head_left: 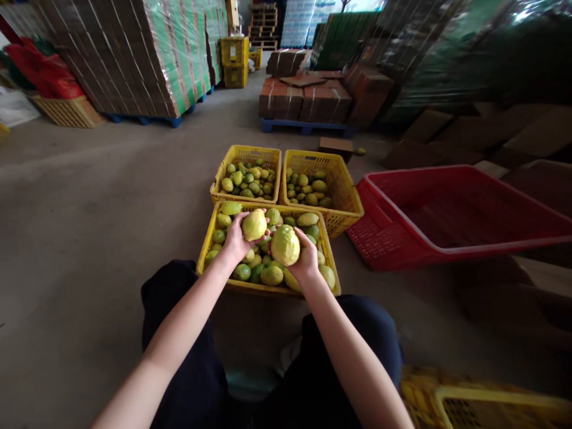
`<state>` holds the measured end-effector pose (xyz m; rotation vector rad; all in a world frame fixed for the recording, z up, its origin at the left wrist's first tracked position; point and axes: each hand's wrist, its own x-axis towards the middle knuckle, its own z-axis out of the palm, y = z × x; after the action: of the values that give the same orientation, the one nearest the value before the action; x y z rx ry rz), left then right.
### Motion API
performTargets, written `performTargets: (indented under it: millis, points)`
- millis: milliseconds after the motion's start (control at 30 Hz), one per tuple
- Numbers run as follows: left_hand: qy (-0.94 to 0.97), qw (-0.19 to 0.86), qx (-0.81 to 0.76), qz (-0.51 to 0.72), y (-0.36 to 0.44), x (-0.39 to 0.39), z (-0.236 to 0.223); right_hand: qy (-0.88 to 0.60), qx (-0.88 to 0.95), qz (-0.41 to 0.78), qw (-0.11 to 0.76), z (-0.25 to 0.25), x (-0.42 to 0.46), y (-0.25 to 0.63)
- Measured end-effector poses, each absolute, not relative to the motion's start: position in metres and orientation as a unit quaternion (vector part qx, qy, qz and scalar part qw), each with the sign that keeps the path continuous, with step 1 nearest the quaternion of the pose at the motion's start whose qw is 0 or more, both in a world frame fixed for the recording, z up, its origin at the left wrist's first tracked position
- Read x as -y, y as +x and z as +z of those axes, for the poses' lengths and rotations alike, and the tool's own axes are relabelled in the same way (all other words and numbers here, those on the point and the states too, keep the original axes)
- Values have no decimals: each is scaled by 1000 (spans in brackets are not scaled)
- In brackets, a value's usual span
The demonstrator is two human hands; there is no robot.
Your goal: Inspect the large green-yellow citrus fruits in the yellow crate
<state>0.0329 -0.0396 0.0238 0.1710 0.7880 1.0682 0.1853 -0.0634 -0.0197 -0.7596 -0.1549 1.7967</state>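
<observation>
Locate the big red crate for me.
In the head view, the red crate is on the right, just right of the rear-right yellow crate holding fruit.

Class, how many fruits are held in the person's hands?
2: one yellowish fruit in the left hand, one bumpy fruit in the right hand, both above the front yellow crate. More could be hidden behind the hands.

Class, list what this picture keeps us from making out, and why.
Head view:
- Lumpy pale yellow fruit in the left hand: palm side covered.
- Bumpy yellow-green fruit in the right hand: likewise.
- Near yellow plastic crate: lower layers hidden by upper green and yellow fruit.
- Lower-right yellow plastic crate: cut off by picture edges, blurred.
- Brown cardboard pieces, right: details lost to blur and shadow.
</observation>
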Motion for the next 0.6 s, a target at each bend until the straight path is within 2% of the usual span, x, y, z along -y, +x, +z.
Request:
performTargets:
  millis: [200, 400, 600]
  points:
    - [55, 797, -319, 510, 30, 42, 25, -307, 48, 745, 590, -13, 69, 185]
    - [-50, 729, -361, 580, 31, 40, 25, -372, -82, 696, 609, -11, 65, 183]
    - [-79, 773, -324, 540, 28, 37, 21, -411, -137, 663, 611, -15, 62, 182]
